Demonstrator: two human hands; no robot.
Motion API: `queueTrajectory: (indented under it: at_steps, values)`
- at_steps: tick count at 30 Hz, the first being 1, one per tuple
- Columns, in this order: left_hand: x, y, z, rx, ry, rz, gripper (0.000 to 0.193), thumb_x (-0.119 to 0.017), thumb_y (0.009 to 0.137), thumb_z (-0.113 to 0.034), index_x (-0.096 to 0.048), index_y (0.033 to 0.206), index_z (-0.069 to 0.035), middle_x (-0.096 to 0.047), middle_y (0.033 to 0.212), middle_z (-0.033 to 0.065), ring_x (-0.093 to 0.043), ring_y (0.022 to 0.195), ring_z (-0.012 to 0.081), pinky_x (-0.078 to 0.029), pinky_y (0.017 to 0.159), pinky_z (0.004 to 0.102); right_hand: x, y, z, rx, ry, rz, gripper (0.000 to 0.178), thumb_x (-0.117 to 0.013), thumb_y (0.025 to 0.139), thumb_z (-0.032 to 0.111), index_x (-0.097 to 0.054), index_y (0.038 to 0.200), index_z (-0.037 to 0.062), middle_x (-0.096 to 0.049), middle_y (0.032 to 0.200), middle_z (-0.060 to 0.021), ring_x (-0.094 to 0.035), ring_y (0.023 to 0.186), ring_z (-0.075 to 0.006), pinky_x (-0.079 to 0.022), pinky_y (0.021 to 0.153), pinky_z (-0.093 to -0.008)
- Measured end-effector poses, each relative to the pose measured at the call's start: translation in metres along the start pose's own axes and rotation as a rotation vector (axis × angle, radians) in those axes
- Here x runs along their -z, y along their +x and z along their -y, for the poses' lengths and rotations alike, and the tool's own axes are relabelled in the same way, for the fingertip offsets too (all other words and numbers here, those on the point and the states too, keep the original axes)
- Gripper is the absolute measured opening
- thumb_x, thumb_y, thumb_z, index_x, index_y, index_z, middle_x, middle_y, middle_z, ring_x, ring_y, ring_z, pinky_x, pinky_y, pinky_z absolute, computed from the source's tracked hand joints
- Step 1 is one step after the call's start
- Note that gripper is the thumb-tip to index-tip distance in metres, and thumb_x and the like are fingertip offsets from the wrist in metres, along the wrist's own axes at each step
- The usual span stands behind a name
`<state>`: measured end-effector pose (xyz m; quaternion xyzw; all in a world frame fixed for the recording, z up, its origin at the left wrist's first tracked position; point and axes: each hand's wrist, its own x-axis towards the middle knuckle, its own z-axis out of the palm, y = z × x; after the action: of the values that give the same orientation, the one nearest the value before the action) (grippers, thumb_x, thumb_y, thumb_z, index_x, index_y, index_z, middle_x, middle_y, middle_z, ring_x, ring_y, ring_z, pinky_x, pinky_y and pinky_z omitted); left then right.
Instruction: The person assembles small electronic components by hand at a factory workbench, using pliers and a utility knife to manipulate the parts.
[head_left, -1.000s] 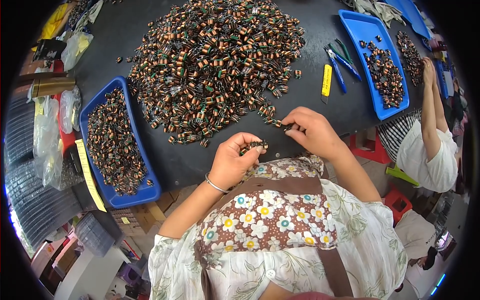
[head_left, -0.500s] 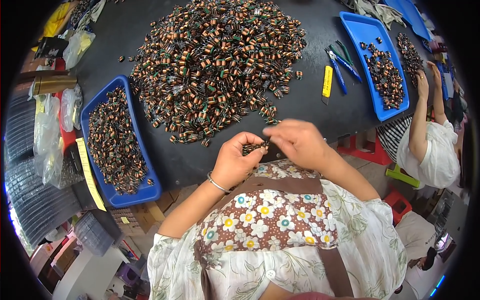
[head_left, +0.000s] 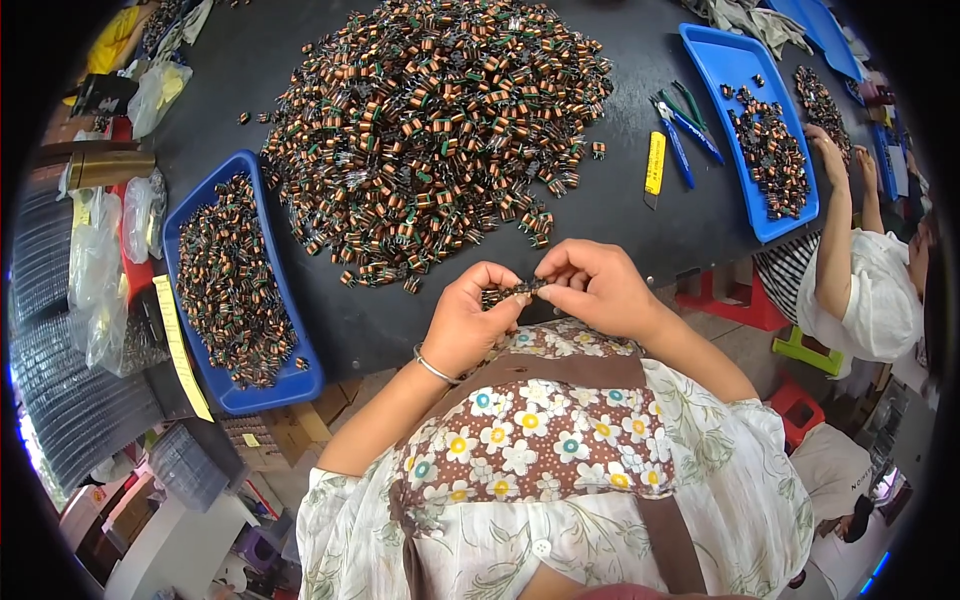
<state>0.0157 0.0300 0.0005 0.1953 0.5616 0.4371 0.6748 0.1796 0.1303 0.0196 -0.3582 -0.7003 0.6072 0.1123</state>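
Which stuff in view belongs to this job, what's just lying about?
Likely the job:
small wound parts in the left hand, right hand touching them
matching pile
left blue tray of similar parts

Apparently lying about:
yellow cutter
blue-handled tool
crumpled cloth

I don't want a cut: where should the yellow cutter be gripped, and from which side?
Probably mid-handle on the yellow cutter, coming from its left: blue-handled pliers lie close on its right, and the blade sticks out at the end nearest the person.

Coil heap (head_left: 440,140) on table (head_left: 640,230), loaded tray (head_left: 312,382) at left, knife (head_left: 654,163) and pliers (head_left: 682,155) at right, second tray (head_left: 712,62) farther right
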Motion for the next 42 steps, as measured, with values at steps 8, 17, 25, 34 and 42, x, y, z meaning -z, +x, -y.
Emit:
queueTrajectory:
  at_steps: [8, 17, 25, 34, 42]
  values:
    - [-0.001, -0.002, -0.002, -0.008, 0.0, -0.007, 0.012, -0.064, 0.08, -0.006, -0.057, 0.09, -0.003, -0.056, 0.075, -0.0006, -0.051, 0.054, 0.0024, -0.039, 0.046, 0.0168, 0.003, 0.012, -0.012, 0.204, -0.18, -0.119, 0.017, -0.067, 0.076, 0.009, -0.062, 0.089, 0.0003, -0.061, 0.079, -0.005, -0.058, 0.062, -0.0086, -0.045, 0.055, -0.0216]
    - [-0.001, -0.004, -0.004, -0.014, -0.05, -0.041, 0.01, -0.064, 0.079, -0.004, -0.056, 0.086, -0.002, -0.054, 0.072, -0.0012, -0.051, 0.054, 0.0024, -0.038, 0.046, 0.0166, 0.001, 0.035, -0.01, 0.179, -0.593, -0.267, 0.024, -0.07, 0.07, 0.01, -0.058, 0.091, 0.0049, -0.056, 0.08, -0.0064, -0.055, 0.063, -0.0191, -0.046, 0.058, -0.0289]
    - [0.003, -0.002, -0.003, 0.009, -0.059, -0.014, 0.01, -0.061, 0.081, -0.004, -0.053, 0.086, -0.003, -0.056, 0.075, 0.0009, -0.05, 0.055, 0.0026, -0.039, 0.046, 0.0167, 0.004, 0.021, -0.014, -0.02, 0.049, -0.053, 0.025, -0.061, 0.079, 0.0, -0.058, 0.104, 0.0001, -0.06, 0.088, -0.0033, -0.055, 0.074, -0.0049, -0.046, 0.065, -0.0195]
    - [0.014, -0.006, -0.004, 0.11, -0.458, 0.358, 0.004, -0.051, 0.085, -0.008, -0.051, 0.086, -0.005, -0.059, 0.087, 0.0145, -0.057, 0.068, 0.0173, -0.046, 0.058, 0.0254, -0.001, 0.016, -0.021, -0.096, 0.365, 0.061, 0.02, -0.06, 0.081, -0.002, -0.058, 0.102, -0.0021, -0.06, 0.09, -0.0025, -0.056, 0.08, -0.0051, -0.047, 0.071, -0.0189]
    - [0.015, 0.002, 0.004, 0.244, -0.557, 0.343, 0.029, -0.037, 0.093, -0.025, -0.054, 0.087, -0.003, -0.057, 0.072, 0.0101, -0.057, 0.061, 0.02, -0.041, 0.046, 0.027, -0.002, 0.007, 0.004, 0.013, 0.253, 0.143, 0.021, -0.066, 0.077, 0.001, -0.06, 0.096, 0.0003, -0.062, 0.085, -0.0029, -0.057, 0.075, -0.0057, -0.047, 0.066, -0.0205]
